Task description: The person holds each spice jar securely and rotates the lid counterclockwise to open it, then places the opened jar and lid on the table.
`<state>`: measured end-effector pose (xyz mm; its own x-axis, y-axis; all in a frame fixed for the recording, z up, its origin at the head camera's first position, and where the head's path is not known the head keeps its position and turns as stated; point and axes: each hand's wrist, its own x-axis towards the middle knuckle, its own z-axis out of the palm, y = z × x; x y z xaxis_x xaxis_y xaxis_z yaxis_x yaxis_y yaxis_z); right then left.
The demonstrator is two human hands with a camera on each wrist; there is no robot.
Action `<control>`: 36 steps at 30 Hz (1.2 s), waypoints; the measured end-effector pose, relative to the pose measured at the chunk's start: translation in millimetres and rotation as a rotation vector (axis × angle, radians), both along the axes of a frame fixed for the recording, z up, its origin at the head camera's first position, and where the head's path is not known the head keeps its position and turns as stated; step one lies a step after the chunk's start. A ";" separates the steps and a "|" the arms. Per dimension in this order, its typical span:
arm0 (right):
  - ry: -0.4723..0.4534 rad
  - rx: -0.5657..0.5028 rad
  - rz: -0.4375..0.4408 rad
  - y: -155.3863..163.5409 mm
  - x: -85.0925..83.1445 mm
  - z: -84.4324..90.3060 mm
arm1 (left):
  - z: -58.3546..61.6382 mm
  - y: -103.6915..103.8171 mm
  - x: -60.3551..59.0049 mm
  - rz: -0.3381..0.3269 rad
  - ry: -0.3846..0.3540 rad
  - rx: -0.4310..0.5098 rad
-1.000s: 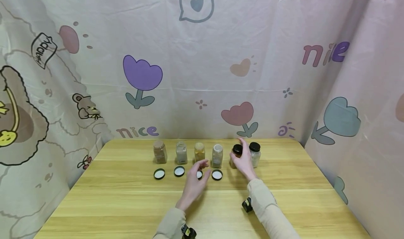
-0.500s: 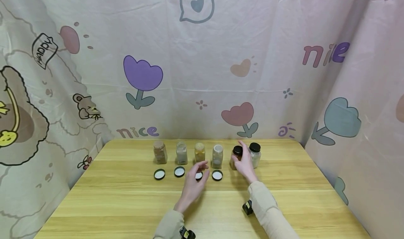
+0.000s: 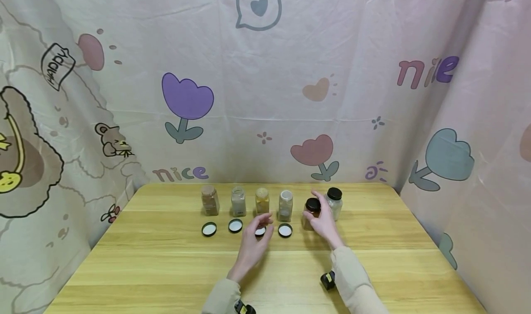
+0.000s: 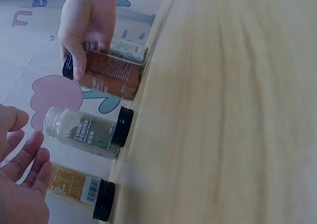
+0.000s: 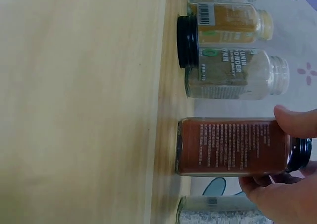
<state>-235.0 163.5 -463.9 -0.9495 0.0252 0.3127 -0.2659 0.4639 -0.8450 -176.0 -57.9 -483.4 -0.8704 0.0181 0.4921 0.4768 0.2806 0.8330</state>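
My right hand (image 3: 327, 224) grips a spice jar of red-brown powder (image 5: 230, 147) near its top, thumb on one side and fingers on the other. Its black lid (image 3: 313, 204) is on. The jar stands upright, slightly forward of the row. Just behind my right hand is a capped jar of whitish grains (image 3: 335, 208). My left hand (image 3: 250, 245) hovers with loosely bent fingers over a loose lid (image 3: 260, 232), holding nothing. Beyond that hand stands an uncapped jar of yellow powder (image 3: 262, 202). Beside it is the uncapped cumin powder jar (image 4: 89, 132).
Further left stand an uncapped jar of pale powder (image 3: 238, 203) and a brown-filled jar (image 3: 210, 202). Upturned black lids lie before the uncapped jars, such as the left one (image 3: 209, 229). A printed curtain (image 3: 249, 134) hangs behind the wooden table (image 3: 166, 268).
My right hand has drawn the red-brown jar a little toward me, out of the row. My left hand has barely shifted.
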 end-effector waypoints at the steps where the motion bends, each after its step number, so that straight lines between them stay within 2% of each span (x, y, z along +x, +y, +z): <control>1: -0.001 -0.006 0.006 0.8 1.0 -0.2 | -0.3 -0.1 0.1 0.002 -0.004 -0.002; 9: 0.005 -0.002 0.045 4.6 12.8 3.9 | -2.3 -1.8 0.0 0.007 -0.036 0.003; 19: -0.097 -0.040 0.101 8.7 20.5 8.0 | -2.0 -5.4 0.2 0.014 -0.027 0.015; 28: -0.087 0.030 0.275 23.7 24.9 -1.6 | -1.2 -6.9 1.0 0.010 -0.018 0.022; 36: -0.108 -0.034 0.435 35.3 26.3 -7.1 | 0.3 -7.4 2.4 -0.002 -0.019 0.035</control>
<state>-208.6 198.9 -471.0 -0.9013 -0.3752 0.2165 -0.3392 0.3004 -0.8915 -173.7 -65.3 -483.1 -0.8795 0.0027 0.4758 0.4613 0.2498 0.8513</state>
